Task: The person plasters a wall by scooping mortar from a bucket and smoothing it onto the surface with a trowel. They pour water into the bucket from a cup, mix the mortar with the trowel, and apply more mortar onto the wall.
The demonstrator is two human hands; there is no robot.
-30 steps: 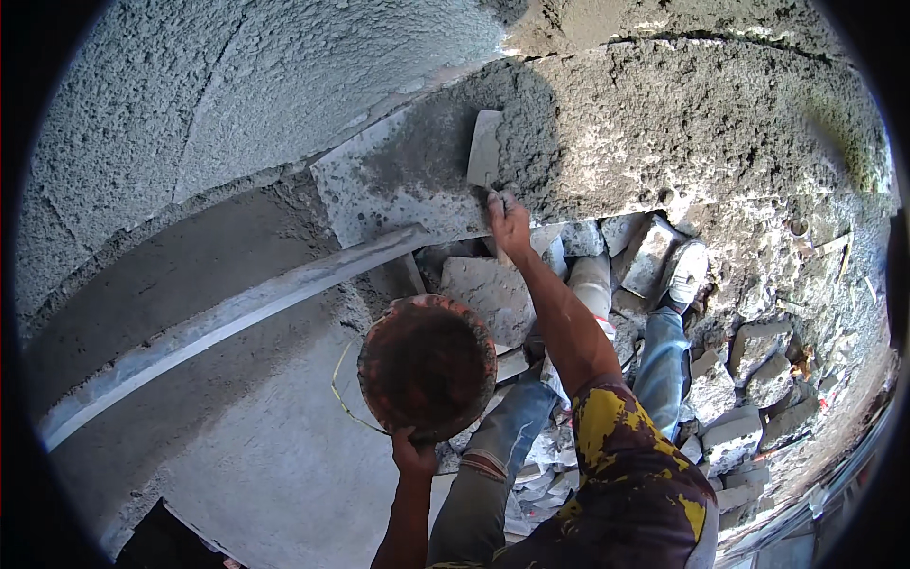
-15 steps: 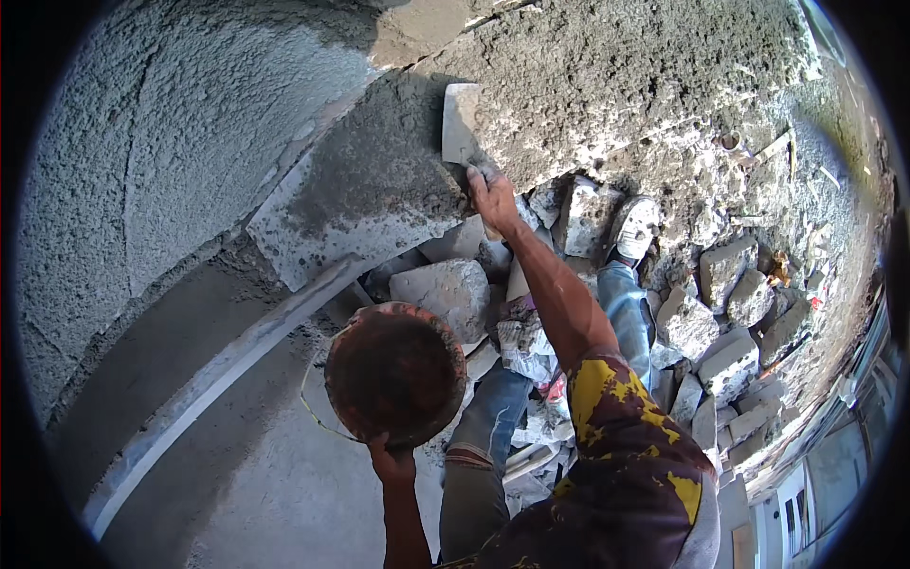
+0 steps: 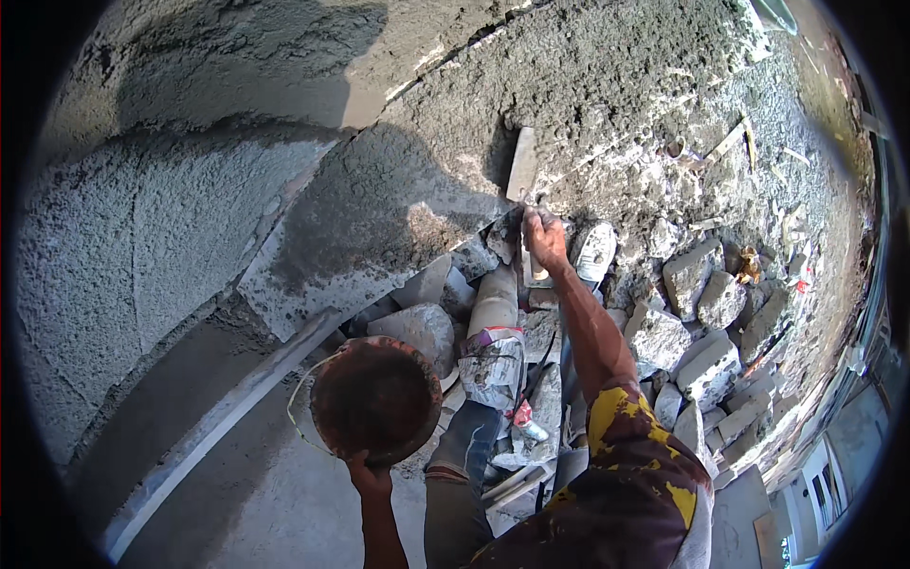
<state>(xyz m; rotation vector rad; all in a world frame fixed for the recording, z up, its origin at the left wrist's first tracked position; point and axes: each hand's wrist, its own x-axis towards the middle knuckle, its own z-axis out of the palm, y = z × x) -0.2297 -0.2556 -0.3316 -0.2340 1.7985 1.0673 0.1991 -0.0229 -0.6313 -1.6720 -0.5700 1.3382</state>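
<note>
A broad bed of rough grey mortar (image 3: 607, 85) spreads beyond the right grip (image 3: 543, 239), lumpy and dark in places, smoother and shaded to the left of that grip. Broken concrete blocks (image 3: 658, 334) lie in a heap to the right of the right grip and nearer the body.

The bucket (image 3: 379, 350) sits just beyond the left grip (image 3: 370, 472) and well to the lower left of the right grip. It is round, its rim reddish orange and crusted with grey, its inside dark brown and stained; how much it contains is too dark to tell. A thin pale cord handle (image 3: 297, 406) loops out on its left.

The trowel (image 3: 522, 163) reaches from the right grip to the mortar's near edge, its blade pale, flat and tilted, its light handle showing below the fist.

The right grip is clenched around the trowel; the left grip clasps the bucket's near edge.
</note>
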